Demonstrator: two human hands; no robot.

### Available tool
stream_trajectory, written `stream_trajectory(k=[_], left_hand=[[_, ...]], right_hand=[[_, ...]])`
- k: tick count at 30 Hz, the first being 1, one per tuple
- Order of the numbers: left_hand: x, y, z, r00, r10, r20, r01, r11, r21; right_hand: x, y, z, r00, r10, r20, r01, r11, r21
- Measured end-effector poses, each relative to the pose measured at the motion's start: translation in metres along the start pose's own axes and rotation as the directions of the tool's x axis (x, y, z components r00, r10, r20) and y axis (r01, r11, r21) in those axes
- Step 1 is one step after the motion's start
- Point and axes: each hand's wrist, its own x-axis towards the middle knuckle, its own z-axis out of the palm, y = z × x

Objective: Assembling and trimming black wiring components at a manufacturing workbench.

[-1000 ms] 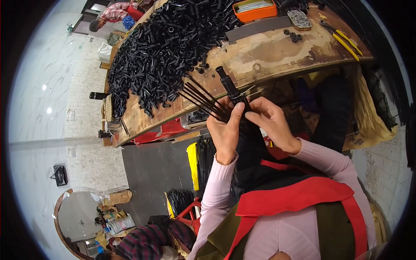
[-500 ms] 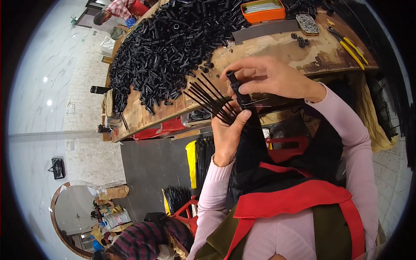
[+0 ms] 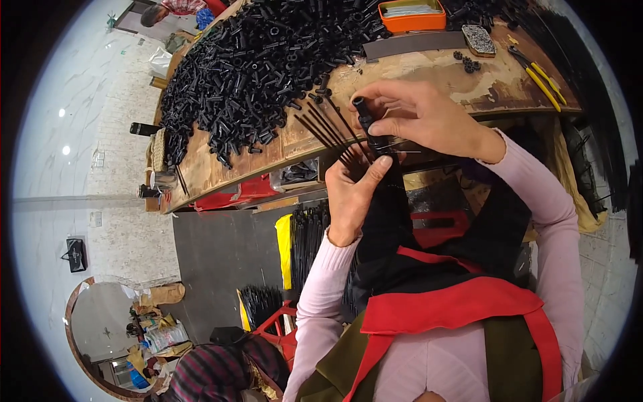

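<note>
gripping a black stepped tube [image 3: 365, 114] between thumb and fingers, the right hand [image 3: 432, 124] sits just above the left hand [image 3: 351, 197], which is closed around a fan of black rods [image 3: 323, 130], its thumb by the tube's lower end. the tube stands near upright, in front of the edge of the wooden bench [image 3: 375, 72]. it seems partly put together: thin pale pins [image 3: 406, 152] jut sideways near its base, though whether they are fixed cannot be told. several rods look unused in the left hand, and the heap of black pieces [image 3: 254, 74] on the bench suggests plenty is left. the tube is smooth and dull, narrow at the top with a round open mouth; the rods are slim and straight. the heap mixes short cylinders and collars, hard and plastic-looking. the bench wood is worn and stained, bearing a flat grey strip [image 3: 415, 45], a glossy orange box [image 3: 414, 23], a rough speckled block [image 3: 479, 40] and pliers with yellow handles [image 3: 544, 88].
</note>
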Motion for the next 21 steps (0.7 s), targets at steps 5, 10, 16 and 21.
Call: stream_trajectory(k=[5,10,16,21], left_hand=[[-0.004,-0.001,-0.006,0.996,0.090,-0.002,-0.090,0.992,0.091],[-0.003,-0.015,-0.022,0.983,0.129,-0.130,-0.112,0.986,0.127],[-0.005,-0.022,-0.012,0.973,0.147,-0.179,-0.112,0.974,0.195],[-0.010,-0.017,-0.011,0.973,0.138,-0.185,-0.107,0.980,0.168]], right_hand=[[0.001,0.022,0.000,0.999,-0.031,0.010,0.026,0.937,0.348],[-0.076,0.075,0.073,0.924,0.229,-0.307,0.075,0.678,0.731],[-0.069,0.040,0.116,0.802,0.395,-0.449,-0.043,0.787,0.615],[-0.071,0.041,0.128,0.739,0.425,-0.524,0.009,0.770,0.638]])
